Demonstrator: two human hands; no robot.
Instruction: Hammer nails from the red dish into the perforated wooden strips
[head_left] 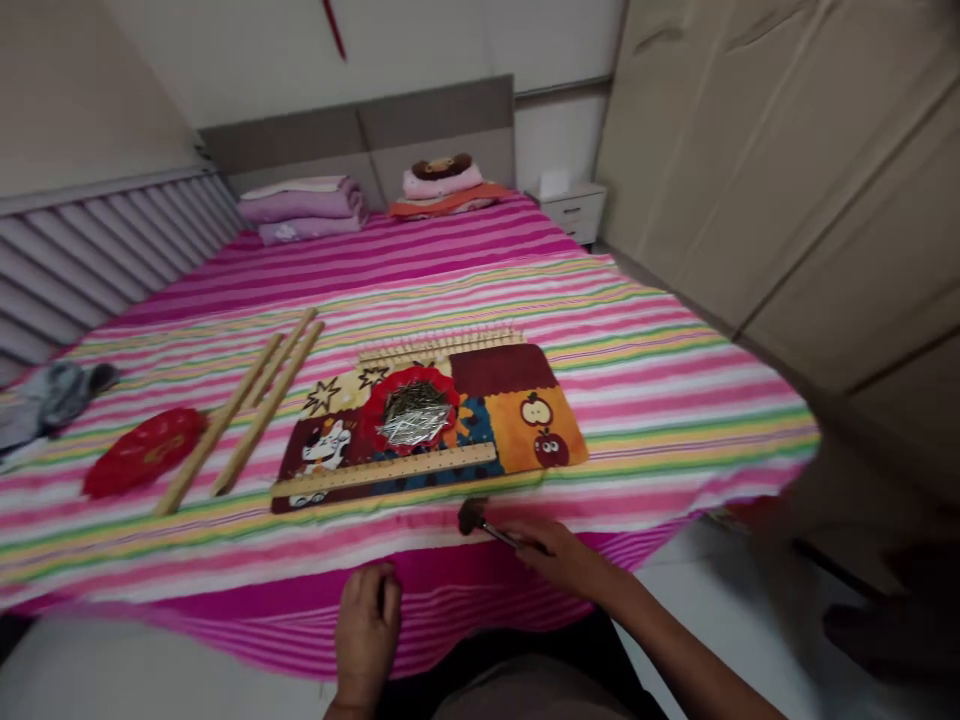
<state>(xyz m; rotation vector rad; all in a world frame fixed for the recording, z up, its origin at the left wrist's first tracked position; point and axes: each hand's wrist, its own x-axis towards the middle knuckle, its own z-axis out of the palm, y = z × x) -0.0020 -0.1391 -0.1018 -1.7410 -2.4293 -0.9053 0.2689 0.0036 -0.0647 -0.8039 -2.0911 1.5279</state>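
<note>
My right hand (551, 553) is closed around the handle of a hammer (472, 516); its dark head rests on or just above the striped sheet. At the bed's front edge, my left hand (367, 620) is curled with the palm side hidden, and I cannot tell if it holds anything. Ahead of both hands, a wooden strip with holes (397, 470) lies across a patterned mat (517, 405). On the mat sits a red scalloped dish (370, 425) of metal nails (416, 415). Along the mat's far edge, another wooden strip (442, 348) bears a row of upright nails.
Several wooden bars (270, 425) lie to the left, beside a red plate (146, 452). A grey cloth (64, 400) is at the far left. Folded bedding (307, 210) is stacked by the headboard (442, 120). Tall cabinets (787, 180) stand to the right.
</note>
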